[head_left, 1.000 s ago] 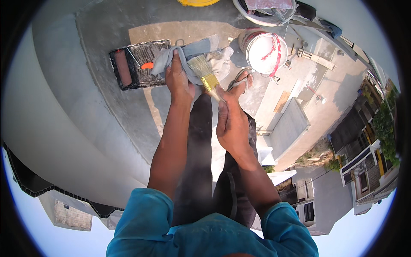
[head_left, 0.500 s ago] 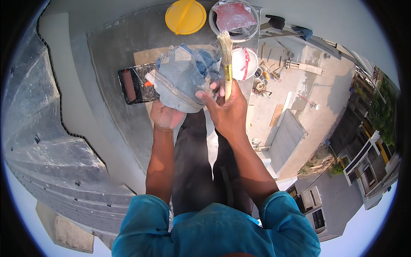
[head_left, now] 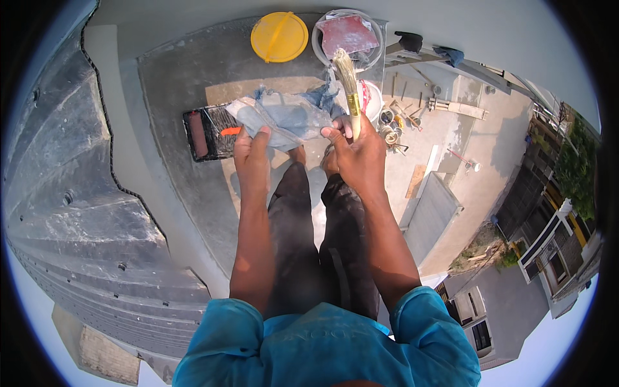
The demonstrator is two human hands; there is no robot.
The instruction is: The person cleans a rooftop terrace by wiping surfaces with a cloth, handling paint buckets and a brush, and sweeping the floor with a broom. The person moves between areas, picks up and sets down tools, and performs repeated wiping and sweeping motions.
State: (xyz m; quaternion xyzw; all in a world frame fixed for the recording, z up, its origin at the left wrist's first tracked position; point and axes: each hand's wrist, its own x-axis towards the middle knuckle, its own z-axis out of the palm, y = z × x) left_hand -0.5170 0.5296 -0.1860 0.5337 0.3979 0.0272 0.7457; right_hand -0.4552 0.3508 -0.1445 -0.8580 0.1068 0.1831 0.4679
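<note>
A worn blue-grey rag [head_left: 284, 122], ragged along its far side, is stretched between my two hands. My left hand [head_left: 251, 158] pinches its left edge, thumb on top. My right hand [head_left: 360, 151] grips its right edge and also holds a paintbrush [head_left: 351, 97] by the pale handle. The brush stands bristles up, its tip light and clumped. Just left of the rag lies a black paint tray [head_left: 222, 119] with a reddish-brown roller [head_left: 196, 133] in it. An orange handle [head_left: 230, 131] shows between tray and rag.
Beyond the rag stand a yellow lidded bucket [head_left: 279, 37] and a grey tub [head_left: 318, 48] holding a dull red sheet [head_left: 348, 35]. A white bucket [head_left: 374, 103] sits partly behind the brush. Right of the slab edge, tools and cans [head_left: 390, 129] lie lower down. Dark roofing sheets [head_left: 84, 193] rise at left.
The rag has gone from bunched to spread flatter and wider. My left hand has come up from beneath it to its left edge. The brush has shifted slightly right and tilted.
</note>
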